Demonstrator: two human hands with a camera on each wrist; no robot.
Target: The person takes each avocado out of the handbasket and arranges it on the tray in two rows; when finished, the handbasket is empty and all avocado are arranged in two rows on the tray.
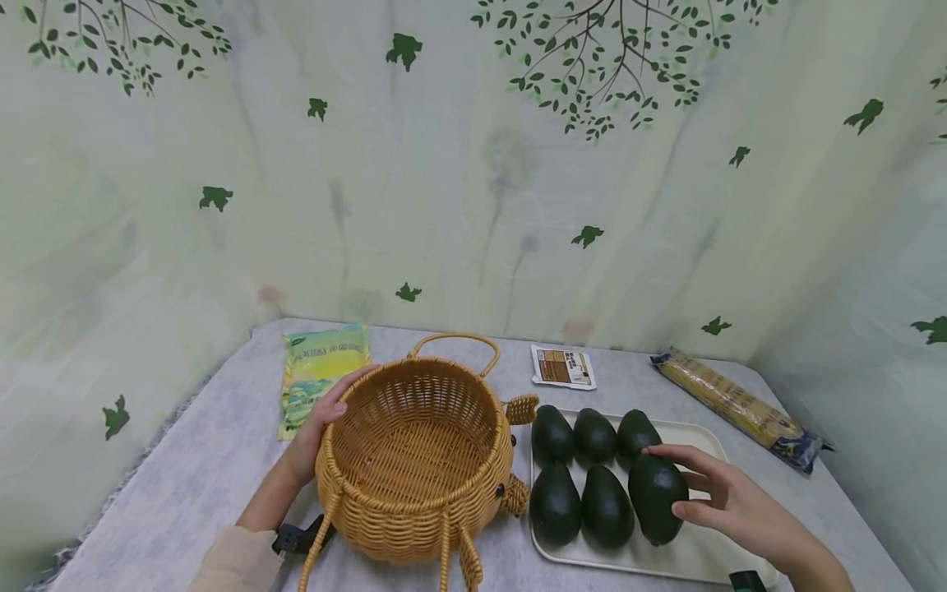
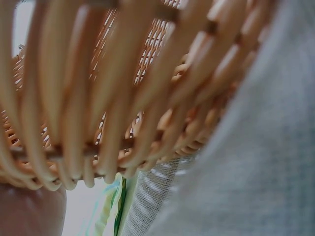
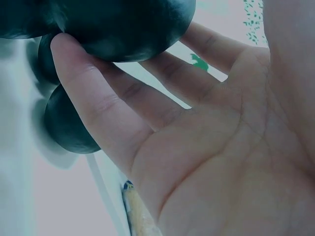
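A round wicker basket [image 1: 414, 460] with a raised handle stands in the middle of the table in the head view, its inside bare. My left hand [image 1: 314, 432] grips its left rim; the close weave [image 2: 98, 98] fills the left wrist view. To the right, a white tray [image 1: 703, 436] carries several dark green avocados, among them a front-left avocado [image 1: 555, 504]. My right hand [image 1: 728, 493] pinches the front-right avocado [image 1: 658, 500] between thumb and fingers. In the right wrist view, the fingers lie against this avocado [image 3: 133, 29], and the thumb is out of sight.
Behind my left hand lies a yellow-green packet [image 1: 323, 370]. A small white packet with a brown label [image 1: 564, 367] lies at the back, beyond the tray. At the far right rests a long noodle-like package [image 1: 740, 407]. A leaf-printed curtain [image 1: 459, 181] hangs behind the table.
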